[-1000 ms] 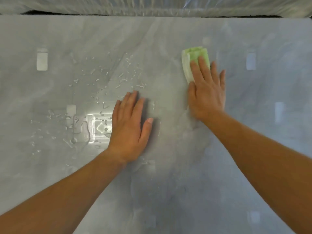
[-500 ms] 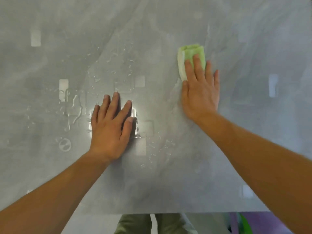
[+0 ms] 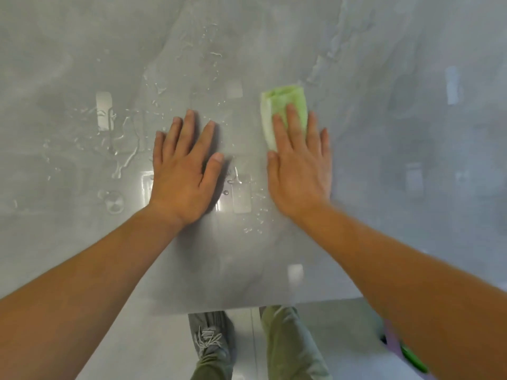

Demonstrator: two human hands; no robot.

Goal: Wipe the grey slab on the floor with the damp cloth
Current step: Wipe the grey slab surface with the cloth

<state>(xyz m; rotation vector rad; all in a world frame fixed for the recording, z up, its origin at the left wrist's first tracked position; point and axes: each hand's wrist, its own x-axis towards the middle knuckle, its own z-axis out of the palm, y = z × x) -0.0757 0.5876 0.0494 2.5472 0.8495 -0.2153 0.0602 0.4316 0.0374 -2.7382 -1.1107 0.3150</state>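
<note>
The grey slab (image 3: pixel 384 187) fills most of the head view, glossy and streaked, with water drops and small puddles (image 3: pixel 123 149) left of centre. A folded light-green cloth (image 3: pixel 282 102) lies flat on it, right of centre. My right hand (image 3: pixel 300 171) presses down on the cloth with straight fingers, covering its near half. My left hand (image 3: pixel 183 171) rests flat on the bare slab beside it, fingers spread, holding nothing.
The slab's near edge (image 3: pixel 247 308) runs across the bottom. Below it are my grey shoe (image 3: pixel 211 344) and olive trouser leg (image 3: pixel 290 341) on a pale floor. A purple and green object (image 3: pixel 408 357) peeks out at the lower right, behind my right forearm.
Both hands have slid toward me across the slab, the right one dragging the cloth along. The view has tilted down, so the slab's near edge and my feet now show.
</note>
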